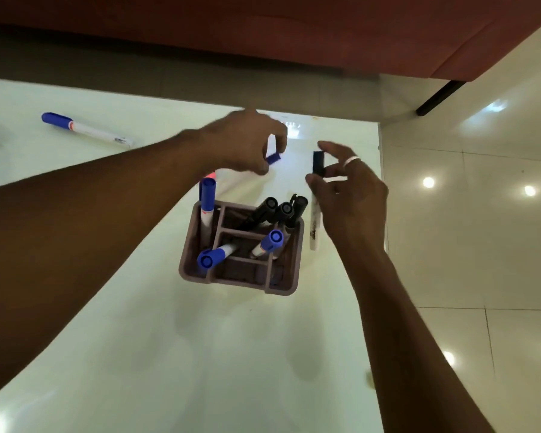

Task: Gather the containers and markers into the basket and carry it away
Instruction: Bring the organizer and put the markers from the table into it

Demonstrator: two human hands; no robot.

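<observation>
Head view: left grip (247, 145) pinches blue marker (273, 158), right grip (347, 195) clamps black marker (316, 195), both above basket (289, 276)

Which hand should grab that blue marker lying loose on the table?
Probably left. The loose blue marker lies far left, on the left hand's side; the right hand holds a black-capped marker.

Bare forearms, no sleeves; right hand (350, 195) wears a pale ring (352, 160).

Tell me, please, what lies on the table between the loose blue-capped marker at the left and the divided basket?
In the head view, only the left forearm crosses above that stretch; the table between the blue-capped marker and the basket looks bare.
</observation>
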